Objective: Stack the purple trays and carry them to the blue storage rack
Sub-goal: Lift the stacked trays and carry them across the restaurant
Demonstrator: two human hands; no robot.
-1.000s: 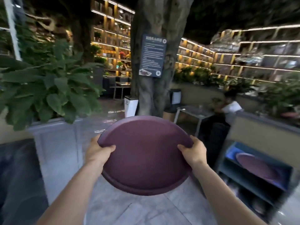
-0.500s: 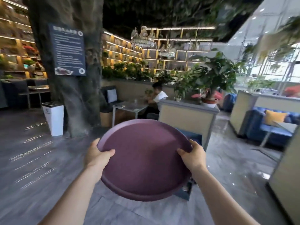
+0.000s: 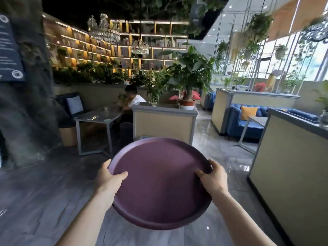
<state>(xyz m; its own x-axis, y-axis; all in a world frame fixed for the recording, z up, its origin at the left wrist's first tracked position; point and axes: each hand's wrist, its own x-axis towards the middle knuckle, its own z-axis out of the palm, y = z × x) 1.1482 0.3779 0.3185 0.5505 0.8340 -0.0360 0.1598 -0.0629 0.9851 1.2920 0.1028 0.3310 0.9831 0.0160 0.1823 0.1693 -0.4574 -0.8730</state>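
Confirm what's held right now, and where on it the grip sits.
A round purple tray, held by both hands at its rim: left hand on the left edge, right hand on the right edge, thumbs over the lip.

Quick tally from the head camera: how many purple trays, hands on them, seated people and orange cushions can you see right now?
Purple trays: 1 visible face; stacked ones beneath cannot be told
Hands gripping it: 2, left hand, right hand
Seated person: 1
Orange cushion: 1
Total: 5
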